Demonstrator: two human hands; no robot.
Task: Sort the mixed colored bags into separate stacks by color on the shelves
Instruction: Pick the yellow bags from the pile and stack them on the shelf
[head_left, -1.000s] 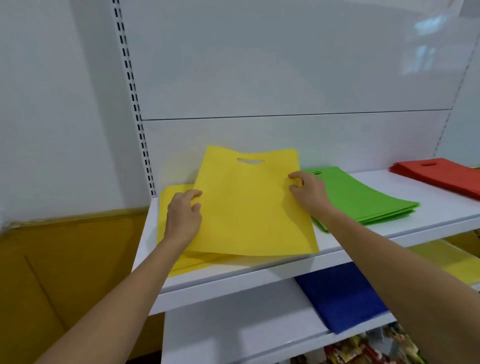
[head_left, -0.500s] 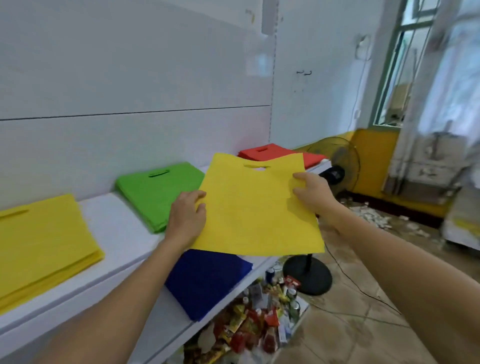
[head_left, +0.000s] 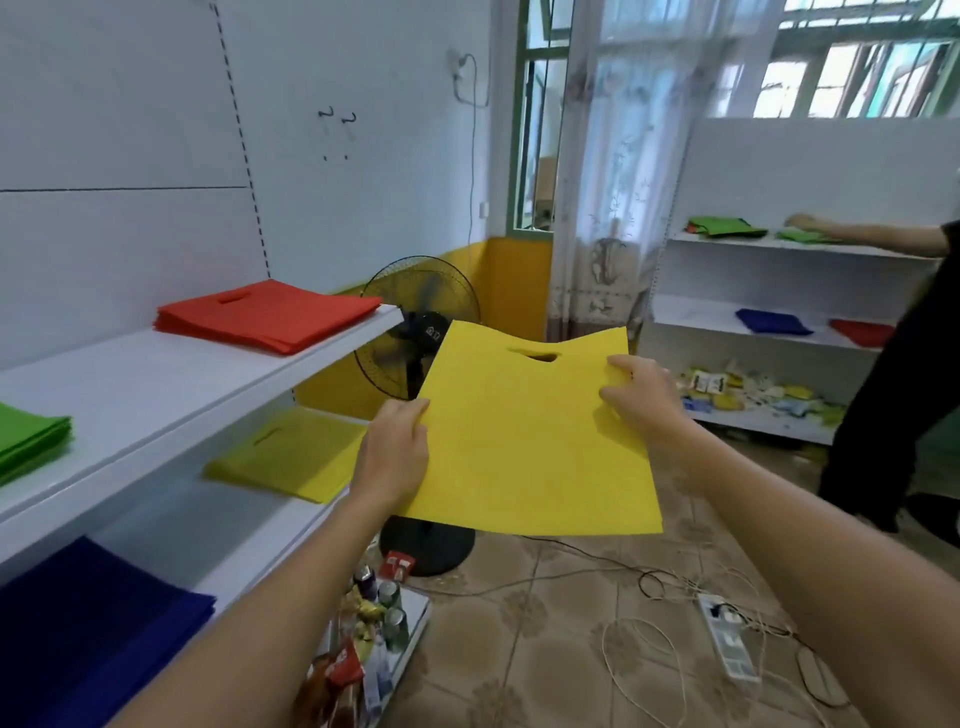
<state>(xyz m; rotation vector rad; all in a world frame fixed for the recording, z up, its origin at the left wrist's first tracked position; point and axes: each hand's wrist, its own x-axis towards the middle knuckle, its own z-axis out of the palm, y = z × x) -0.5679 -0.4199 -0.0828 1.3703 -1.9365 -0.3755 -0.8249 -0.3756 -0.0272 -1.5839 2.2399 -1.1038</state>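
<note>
I hold a flat yellow bag (head_left: 524, 441) in the air in front of me, its cut-out handle pointing away. My left hand (head_left: 392, 457) grips its left edge and my right hand (head_left: 641, 397) pinches its right edge near the top. On the upper shelf (head_left: 171, 384) to my left lie a red stack (head_left: 265, 314) and a green stack (head_left: 28, 439). The lower shelf carries a yellow stack (head_left: 291, 457) and a blue stack (head_left: 88, 634).
A black standing fan (head_left: 418, 364) is just behind the bag. Cables and a power strip (head_left: 724, 636) lie on the tiled floor. Cans and packets (head_left: 363, 629) fill the bottom shelf. A person in black (head_left: 904, 374) reaches over a far shelf unit (head_left: 753, 306) with more bags.
I have lifted the yellow bag off the yellow stack on the upper shelf and turned right with it, past the green and red stacks. Both hands keep their hold.
</note>
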